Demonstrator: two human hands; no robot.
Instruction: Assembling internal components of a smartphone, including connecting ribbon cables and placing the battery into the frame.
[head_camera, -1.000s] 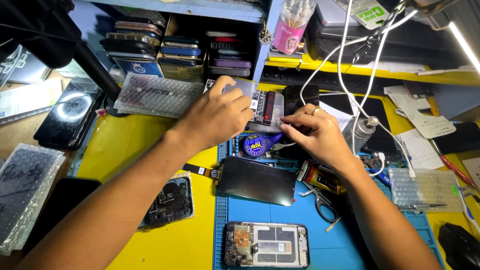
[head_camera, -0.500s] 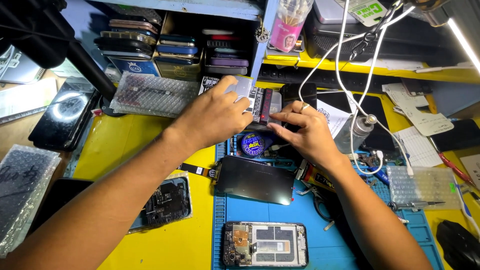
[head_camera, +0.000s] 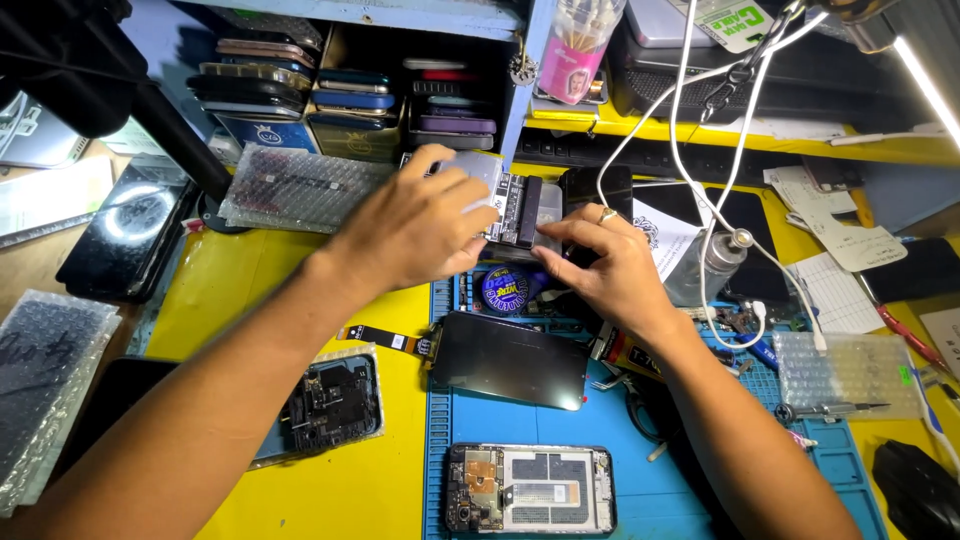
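Both hands sort a stack of parts at 12 o'clock: left hand clasps it, right hand fingers pinch its edge; next needs a clean pull

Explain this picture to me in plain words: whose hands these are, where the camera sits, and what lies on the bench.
There is no machine here. A person wears the camera on the head, so it looks down at their own two bare hands. The left hand and the right hand together hold a small flat grey and black part at the back of the bench. On the blue mat lie a loose dark phone screen with its ribbon cable and an opened phone showing its insides. Bubble wrap lies on the yellow top, and stacked phones fill the shelf.
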